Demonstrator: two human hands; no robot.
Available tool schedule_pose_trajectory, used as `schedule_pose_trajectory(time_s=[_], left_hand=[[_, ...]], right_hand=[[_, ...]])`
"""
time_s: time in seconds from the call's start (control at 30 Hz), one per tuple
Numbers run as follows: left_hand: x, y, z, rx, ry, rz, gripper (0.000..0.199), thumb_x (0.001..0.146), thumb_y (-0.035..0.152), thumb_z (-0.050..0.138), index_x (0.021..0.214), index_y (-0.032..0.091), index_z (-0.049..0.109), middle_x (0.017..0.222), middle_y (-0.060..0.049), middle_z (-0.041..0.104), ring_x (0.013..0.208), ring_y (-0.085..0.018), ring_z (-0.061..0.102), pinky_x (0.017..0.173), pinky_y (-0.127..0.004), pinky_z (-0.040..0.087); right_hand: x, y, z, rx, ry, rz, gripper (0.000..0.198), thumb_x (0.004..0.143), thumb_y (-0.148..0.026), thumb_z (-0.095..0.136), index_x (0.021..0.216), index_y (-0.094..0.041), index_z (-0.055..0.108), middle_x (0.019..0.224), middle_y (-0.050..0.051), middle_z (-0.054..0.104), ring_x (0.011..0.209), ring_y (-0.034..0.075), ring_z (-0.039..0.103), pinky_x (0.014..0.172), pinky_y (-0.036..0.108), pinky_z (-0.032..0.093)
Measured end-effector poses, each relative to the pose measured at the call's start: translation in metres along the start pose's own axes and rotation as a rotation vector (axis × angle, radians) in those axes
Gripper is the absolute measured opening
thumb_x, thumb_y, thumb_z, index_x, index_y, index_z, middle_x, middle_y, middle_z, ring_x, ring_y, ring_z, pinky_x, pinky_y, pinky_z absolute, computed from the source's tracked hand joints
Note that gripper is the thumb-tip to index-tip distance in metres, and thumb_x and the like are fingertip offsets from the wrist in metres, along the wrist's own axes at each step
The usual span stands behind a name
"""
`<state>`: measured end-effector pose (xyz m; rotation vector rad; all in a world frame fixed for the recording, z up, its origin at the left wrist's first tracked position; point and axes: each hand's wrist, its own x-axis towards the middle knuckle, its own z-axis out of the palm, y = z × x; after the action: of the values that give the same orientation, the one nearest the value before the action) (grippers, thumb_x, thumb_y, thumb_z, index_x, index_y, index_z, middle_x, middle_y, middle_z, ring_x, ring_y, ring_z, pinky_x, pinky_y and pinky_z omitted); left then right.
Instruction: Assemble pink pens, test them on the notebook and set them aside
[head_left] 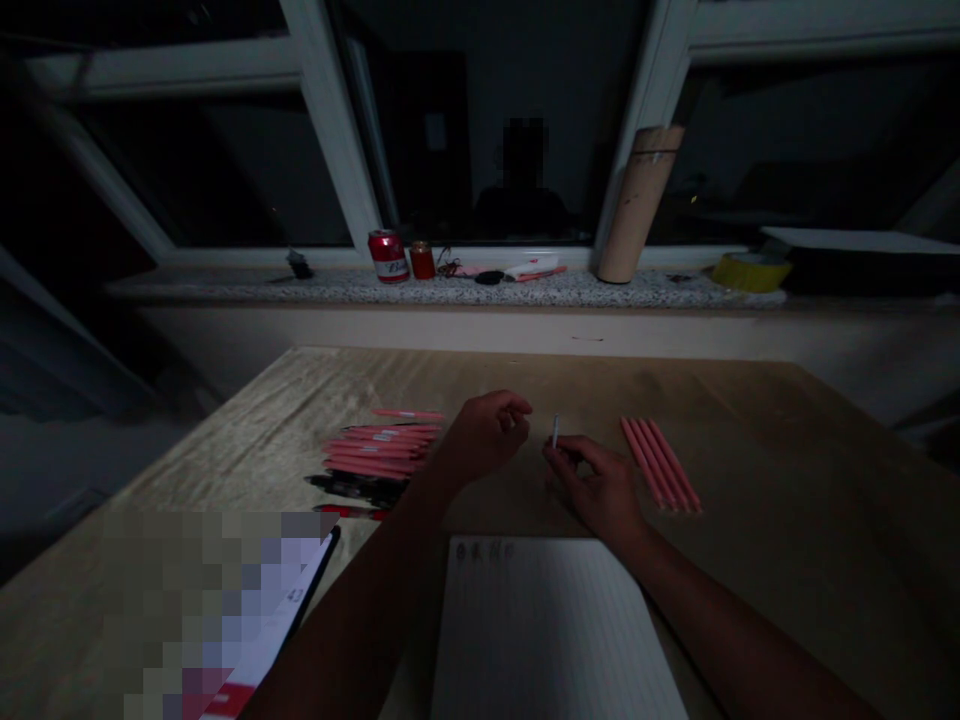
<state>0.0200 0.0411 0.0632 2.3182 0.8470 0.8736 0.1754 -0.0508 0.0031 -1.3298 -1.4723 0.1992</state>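
My right hand (600, 485) is closed in a pinch on a thin whitish rod (556, 431), which stands upright from the fingertips; its exact kind is too small and dim to tell. To its left, my left hand (491, 432) hovers with loosely bent fingers apart and nothing visible in them. Beside the left wrist lies a pile of pink pens (375, 452), with black pens (356, 488) and a red pen (341, 511) on its near side. Several pink pens (660, 465) lie side by side to the right of my right hand.
A lined notebook (551, 630) lies in front of me, partly under my right forearm. At lower left is a lit screen or sheet (289, 600), partly blurred out. The windowsill holds a red can (388, 257), a small red jar (422, 261), a tall tube (637, 210) and yellow tape (750, 272).
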Motion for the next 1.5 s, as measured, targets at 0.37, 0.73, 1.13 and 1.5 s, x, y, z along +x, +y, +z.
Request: schedule_pose_trajectory(time_s=[0.37,0.73,1.13,1.5], left_hand=[[-0.001,0.026,0.005,-0.132,-0.059,0.128,0.019,0.082,0.029,0.051,0.084,0.016,0.064,0.081,-0.003,0.063,0.07,-0.01,0.056,0.062,-0.021,0.043],[-0.002,0.029,0.007,0.023,-0.066,0.138,0.019,0.085,0.029,0.046,0.083,0.015,0.06,0.08,-0.002,0.059,0.069,-0.011,0.053,0.064,-0.022,0.041],[-0.002,0.026,0.009,0.054,-0.062,0.175,0.024,0.088,0.032,0.042,0.084,0.014,0.058,0.082,-0.003,0.058,0.072,-0.011,0.052,0.066,-0.023,0.041],[-0.002,0.027,0.009,0.053,-0.049,0.162,0.02,0.087,0.03,0.045,0.084,0.015,0.058,0.081,-0.002,0.057,0.07,-0.01,0.052,0.065,-0.023,0.04]], right_hand=[[0.0,0.003,0.002,-0.051,0.019,-0.051,0.015,0.082,-0.029,0.055,0.089,-0.018,0.064,0.063,0.0,0.059,0.056,0.012,0.053,0.055,0.024,0.044],[0.001,0.0,0.0,-0.057,0.028,-0.034,0.015,0.081,-0.028,0.056,0.088,-0.018,0.064,0.065,0.001,0.061,0.057,0.012,0.055,0.057,0.025,0.045],[0.002,-0.001,-0.001,-0.08,0.061,-0.041,0.014,0.08,-0.027,0.059,0.089,-0.018,0.066,0.066,0.0,0.062,0.057,0.012,0.057,0.057,0.024,0.045],[0.002,-0.003,-0.001,-0.051,0.053,-0.004,0.015,0.08,-0.031,0.059,0.083,-0.018,0.067,0.064,0.001,0.065,0.057,0.013,0.059,0.054,0.023,0.046]])
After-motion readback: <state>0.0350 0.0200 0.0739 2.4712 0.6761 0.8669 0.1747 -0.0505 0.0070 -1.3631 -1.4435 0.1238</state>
